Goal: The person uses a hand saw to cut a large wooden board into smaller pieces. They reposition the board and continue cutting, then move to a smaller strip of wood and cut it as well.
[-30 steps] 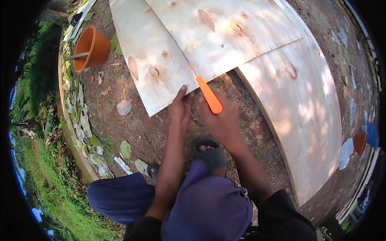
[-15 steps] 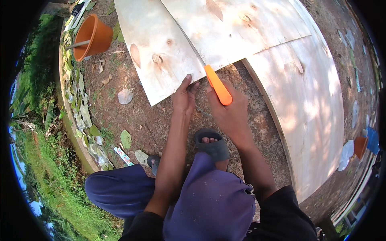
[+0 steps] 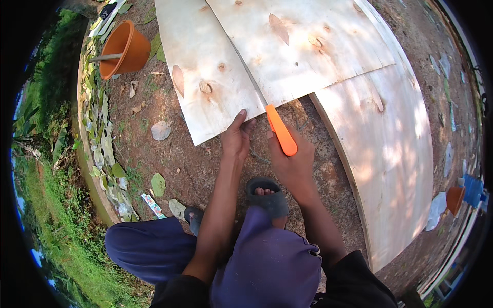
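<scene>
My right hand point(image 3: 294, 162) grips the orange handle point(image 3: 280, 130) of a hand saw, whose thin blade point(image 3: 258, 90) lies in a long slit in a pale, knotted plywood sheet point(image 3: 287, 46) at the sheet's near edge. My left hand point(image 3: 236, 137) holds the near edge of the narrower plywood section point(image 3: 210, 102) left of the slit, thumb on top and fingers partly hidden beneath. The sheet lies over another plywood board point(image 3: 385, 169) with a thick edge, which extends down the right side.
An orange bucket point(image 3: 131, 49) with a stick in it stands on the dirt point(image 3: 138, 169) at left, beside a leaf-strewn border and grass. My sandaled foot point(image 3: 266, 197) is below the sheet. Plastic scraps, an orange container point(image 3: 455, 199) and a blue object point(image 3: 472, 191) lie far right.
The saw handle and my right hand have moved slightly toward me and rightward relative to the sheet. My left hand still holds the edge; the whole view has shifted slightly.
</scene>
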A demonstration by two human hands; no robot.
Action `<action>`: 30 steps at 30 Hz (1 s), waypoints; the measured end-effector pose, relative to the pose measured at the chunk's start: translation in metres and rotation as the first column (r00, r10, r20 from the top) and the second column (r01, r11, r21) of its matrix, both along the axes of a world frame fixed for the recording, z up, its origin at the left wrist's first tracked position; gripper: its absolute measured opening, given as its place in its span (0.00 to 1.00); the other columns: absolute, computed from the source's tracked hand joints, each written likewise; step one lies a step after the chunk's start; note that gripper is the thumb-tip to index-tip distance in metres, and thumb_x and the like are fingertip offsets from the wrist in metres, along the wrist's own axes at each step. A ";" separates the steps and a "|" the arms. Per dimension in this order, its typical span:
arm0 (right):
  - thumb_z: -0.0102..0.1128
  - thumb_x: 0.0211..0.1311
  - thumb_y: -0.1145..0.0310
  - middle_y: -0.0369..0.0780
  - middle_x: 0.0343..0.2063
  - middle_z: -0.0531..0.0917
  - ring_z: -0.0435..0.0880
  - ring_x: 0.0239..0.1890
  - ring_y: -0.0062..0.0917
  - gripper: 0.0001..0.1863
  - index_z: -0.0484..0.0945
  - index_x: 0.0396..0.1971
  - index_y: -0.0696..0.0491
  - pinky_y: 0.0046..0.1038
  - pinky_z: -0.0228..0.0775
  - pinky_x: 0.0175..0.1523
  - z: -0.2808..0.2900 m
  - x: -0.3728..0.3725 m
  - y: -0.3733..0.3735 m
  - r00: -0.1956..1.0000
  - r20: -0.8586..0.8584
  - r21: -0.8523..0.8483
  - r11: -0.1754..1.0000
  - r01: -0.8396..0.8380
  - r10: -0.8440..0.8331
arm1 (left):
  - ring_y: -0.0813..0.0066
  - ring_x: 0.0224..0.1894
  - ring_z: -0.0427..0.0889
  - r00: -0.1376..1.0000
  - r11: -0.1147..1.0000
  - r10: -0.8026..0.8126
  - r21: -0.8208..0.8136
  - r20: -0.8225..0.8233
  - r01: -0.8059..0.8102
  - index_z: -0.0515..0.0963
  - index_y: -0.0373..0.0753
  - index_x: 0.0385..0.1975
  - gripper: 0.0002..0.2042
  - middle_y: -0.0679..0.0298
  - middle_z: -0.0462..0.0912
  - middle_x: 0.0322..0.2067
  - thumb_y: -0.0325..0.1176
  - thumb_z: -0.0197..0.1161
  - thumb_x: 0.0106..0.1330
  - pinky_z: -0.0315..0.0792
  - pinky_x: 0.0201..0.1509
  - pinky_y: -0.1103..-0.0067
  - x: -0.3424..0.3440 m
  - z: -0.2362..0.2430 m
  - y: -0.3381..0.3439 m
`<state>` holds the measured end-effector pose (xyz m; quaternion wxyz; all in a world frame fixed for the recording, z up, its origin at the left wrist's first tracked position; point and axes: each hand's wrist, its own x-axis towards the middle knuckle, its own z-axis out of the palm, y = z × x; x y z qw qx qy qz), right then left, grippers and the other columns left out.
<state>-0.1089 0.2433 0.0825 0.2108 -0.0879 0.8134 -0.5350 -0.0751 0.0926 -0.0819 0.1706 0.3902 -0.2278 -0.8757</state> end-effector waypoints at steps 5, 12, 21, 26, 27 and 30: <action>0.61 0.65 0.72 0.44 0.27 0.85 0.87 0.30 0.26 0.17 0.80 0.51 0.61 0.26 0.78 0.38 0.044 0.076 0.084 0.999 -0.043 0.079 0.997 -0.006 0.010 | 0.67 0.47 0.82 0.999 0.988 0.002 -0.153 0.044 0.005 0.70 0.35 0.58 0.21 0.58 0.80 0.49 0.27 0.66 0.67 0.80 0.47 0.75 0.010 0.038 0.016; 0.61 0.66 0.68 0.49 0.26 0.84 0.89 0.29 0.35 0.19 0.78 0.54 0.60 0.35 0.77 0.34 -0.010 -0.022 -0.010 0.994 -0.104 -0.018 0.999 -0.033 0.031 | 0.70 0.39 0.84 0.999 1.000 -0.015 -0.018 -0.048 0.014 0.75 0.34 0.53 0.16 0.58 0.82 0.44 0.24 0.67 0.66 0.84 0.42 0.76 -0.006 0.016 0.013; 0.62 0.64 0.71 0.49 0.29 0.86 0.90 0.34 0.36 0.21 0.77 0.56 0.61 0.32 0.81 0.38 0.049 0.075 0.102 0.995 -0.011 0.137 0.986 -0.092 0.095 | 0.70 0.40 0.84 0.998 0.998 0.027 -0.062 0.049 -0.024 0.74 0.35 0.52 0.16 0.59 0.82 0.42 0.25 0.67 0.66 0.84 0.43 0.77 0.011 0.027 0.018; 0.61 0.65 0.68 0.48 0.23 0.81 0.83 0.25 0.36 0.14 0.80 0.47 0.60 0.33 0.72 0.30 -0.012 -0.021 -0.009 0.985 -0.168 -0.048 0.999 0.016 -0.024 | 0.70 0.41 0.84 0.997 0.998 -0.048 0.030 -0.055 0.050 0.73 0.35 0.54 0.17 0.60 0.82 0.43 0.25 0.66 0.67 0.84 0.42 0.77 -0.005 0.007 0.011; 0.62 0.65 0.69 0.46 0.20 0.79 0.79 0.21 0.30 0.12 0.81 0.44 0.60 0.31 0.69 0.28 -0.014 -0.024 -0.018 0.982 -0.184 -0.080 0.996 0.031 -0.046 | 0.70 0.41 0.84 0.997 0.999 -0.041 0.008 -0.059 0.041 0.73 0.35 0.53 0.17 0.61 0.82 0.43 0.25 0.67 0.67 0.84 0.42 0.77 -0.003 0.008 0.008; 0.63 0.65 0.71 0.43 0.21 0.82 0.80 0.22 0.23 0.11 0.82 0.44 0.60 0.27 0.72 0.31 0.000 0.026 0.017 0.991 -0.112 -0.067 0.995 0.069 -0.077 | 0.71 0.41 0.84 0.999 0.999 0.000 -0.049 -0.035 -0.002 0.74 0.35 0.53 0.16 0.61 0.83 0.43 0.25 0.67 0.66 0.85 0.42 0.77 0.001 0.013 0.001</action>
